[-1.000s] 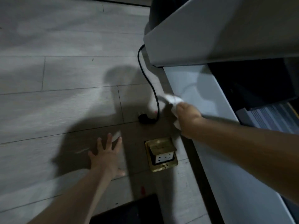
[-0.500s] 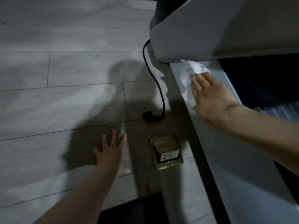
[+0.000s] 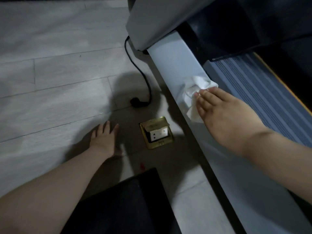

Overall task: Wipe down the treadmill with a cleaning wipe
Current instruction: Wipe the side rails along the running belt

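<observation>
Two hands in view, only one working. Right hand [image 3: 219,112] lies flat w/ fingers straight and together, pressing the cleaning wipe [image 3: 195,93] onto the treadmill's grey side rail [image 3: 177,53]. Wipe is crumpled, white, partly under the fingertips, sitting at the rail's top edge just beside the ribbed foot strip [image 3: 263,92]; it isn't pinched, just held down by palm pressure. Left hand [image 3: 104,137] is spread flat on the floor [image 3: 50,81], fingers apart, holding nothing, apparently propping the body.

Step in hand, as I read it: wiping the side rail, approx mid-length, w/ the grey motor cover [image 3: 152,22] up ahead. Plenty of rail shows both fwd and back toward the camera, so the job looks far from done.

Next move prob needs steady downward pressure so the loose wipe slides w/ the hand instead of bunching or slipping out, plus a pass over the rail's outer face.

Black power cord [image 3: 143,78] and its plug lie on the floor near the rail, next to a brass floor socket [image 3: 156,132]; worth keeping a damp wipe away from those.
</observation>
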A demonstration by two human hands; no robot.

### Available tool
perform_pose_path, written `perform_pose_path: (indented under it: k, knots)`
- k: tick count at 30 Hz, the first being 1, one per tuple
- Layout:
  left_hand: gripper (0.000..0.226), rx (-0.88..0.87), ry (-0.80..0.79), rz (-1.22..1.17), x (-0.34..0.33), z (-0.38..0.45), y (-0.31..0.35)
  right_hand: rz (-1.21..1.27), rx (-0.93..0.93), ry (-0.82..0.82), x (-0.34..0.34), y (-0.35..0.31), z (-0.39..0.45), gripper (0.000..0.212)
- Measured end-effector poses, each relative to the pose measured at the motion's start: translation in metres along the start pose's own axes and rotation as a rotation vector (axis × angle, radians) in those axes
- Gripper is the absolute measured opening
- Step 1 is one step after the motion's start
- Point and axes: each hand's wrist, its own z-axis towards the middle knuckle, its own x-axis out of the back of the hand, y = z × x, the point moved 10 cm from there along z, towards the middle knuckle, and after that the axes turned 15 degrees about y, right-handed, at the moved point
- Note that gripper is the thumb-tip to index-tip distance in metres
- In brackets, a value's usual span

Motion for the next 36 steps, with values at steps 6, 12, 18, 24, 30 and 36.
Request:
perform_pose_path:
  k: [6, 12, 18, 24, 30, 36]
  knots:
    - [0.068, -0.526, 0.523, -0.219, 0.046, -0.066, 0.115, 0.305, -0.369, 0.205, 0.004, -0.033, -0.124, 0.062]
    - [0.038, -0.976, 0.721, -0.469, 0.09, -0.203, 0.245, 0.341, -0.643, 0.344, 0.012, -0.08, -0.277, 0.054]
    - [0.042, -1.464, 0.891, -0.633, 0.149, -0.367, 0.343, 0.372, -0.867, 0.266, 0.01, -0.151, -0.417, 0.051]
    - [0.059, -1.819, 0.678, -0.241, 0.121, -0.507, 0.439, 0.388, -1.15, 0.082, 0.007, -0.247, -0.57, 0.052]
    - [0.077, -1.722, 0.54, 0.176, 0.049, -0.596, 0.517, 0.444, -1.731, -0.067, 0.018, -0.32, -0.732, 0.05]
    - [0.082, -1.808, 0.391, 0.332, 0.021, -0.739, 0.551, 0.544, -2.446, -0.01, 0.077, -0.395, -0.885, 0.029]
